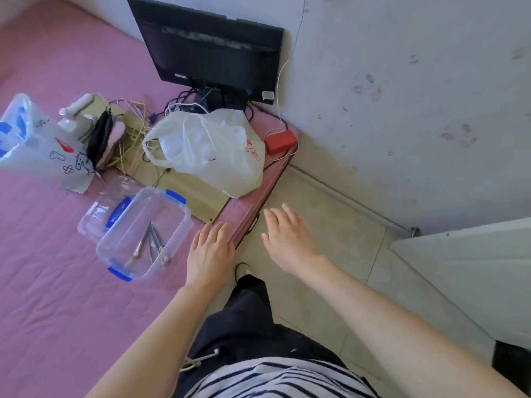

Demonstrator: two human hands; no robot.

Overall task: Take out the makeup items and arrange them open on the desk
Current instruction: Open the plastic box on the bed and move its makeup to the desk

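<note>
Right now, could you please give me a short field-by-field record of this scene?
surface: pink-covered desk
clear box: lidless, holds a few slim tools
box lid: lies behind the box
white bag: near the monitor
left hand: open, empty, at the desk edge
right hand: open, empty, over the floor

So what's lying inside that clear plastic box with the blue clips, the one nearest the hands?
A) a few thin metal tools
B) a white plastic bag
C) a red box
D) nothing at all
A: through the clear plastic box a few thin metal tools show on its bottom, and nothing else.
</note>
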